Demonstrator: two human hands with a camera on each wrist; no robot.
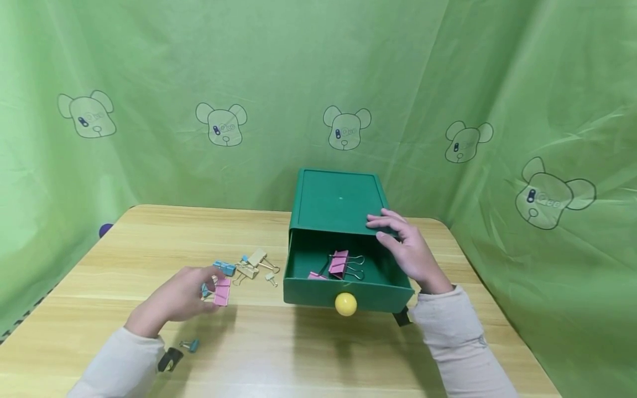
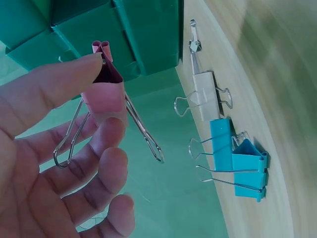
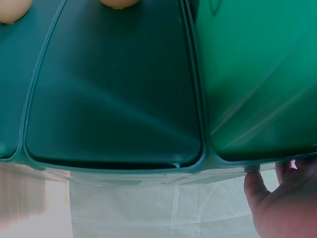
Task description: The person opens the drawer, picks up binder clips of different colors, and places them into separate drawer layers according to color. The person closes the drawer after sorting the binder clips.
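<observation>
head view showed the left hand (image 1: 179, 296) clamped on a pink clip (image 1: 222, 292), pinched between thumb and fingertips. handling it well, i judged, called for a light, firm pinch on its body, clear of the splayed wires, with the right hand (image 1: 410, 253), fingers apart, steadying the green box (image 1: 338, 199). the clip was at the left fingertips, above the worktop (image 1: 259, 354), near blue clips (image 1: 225, 268), left of the pulled-out drawer (image 1: 311, 292).
</observation>
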